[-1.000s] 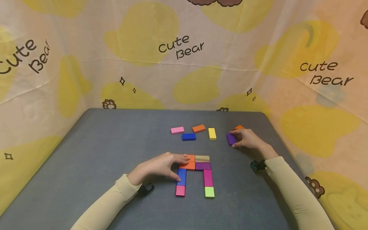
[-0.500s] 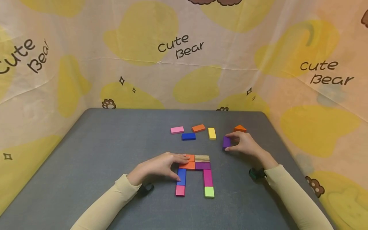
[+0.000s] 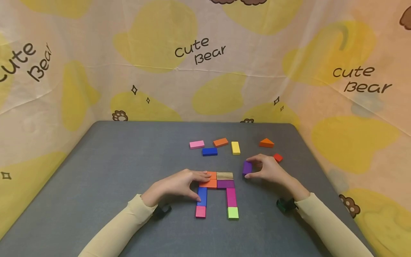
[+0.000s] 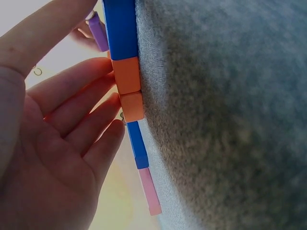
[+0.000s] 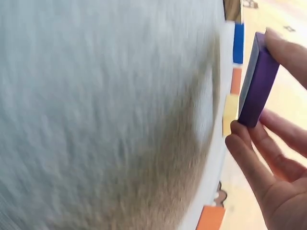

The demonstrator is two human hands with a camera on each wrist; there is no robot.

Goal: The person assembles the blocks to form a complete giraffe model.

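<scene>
In the head view my right hand point(image 3: 269, 171) pinches a purple block point(image 3: 247, 168) between thumb and fingertips, right of the arranged blocks. The right wrist view shows that purple block point(image 5: 261, 81) tilted and off the table. My left hand point(image 3: 179, 185) rests its fingertips on the orange blocks point(image 3: 208, 183) at the upper left of the arrangement, thumb at the long blue block point(image 3: 202, 196). Below it sits a pink block point(image 3: 200, 211). A wood-coloured block point(image 3: 224, 175) and a violet block point(image 3: 226, 184) adjoin the orange ones. A magenta block point(image 3: 231, 197) and a green block point(image 3: 233, 213) run down the right side.
Behind the arrangement lie a light pink block point(image 3: 197, 144), a dark blue block point(image 3: 209, 151), an orange block point(image 3: 220, 142) and a yellow block point(image 3: 236, 148). An orange triangle point(image 3: 266, 143) and a red block point(image 3: 278, 157) are at the right. Fabric walls point(image 3: 205, 92) border the grey table point(image 3: 135, 150).
My right hand has carried the purple block left and nearer, toward the arrangement. The orange triangle and red block behind it have come into sight. My left hand stays in place.
</scene>
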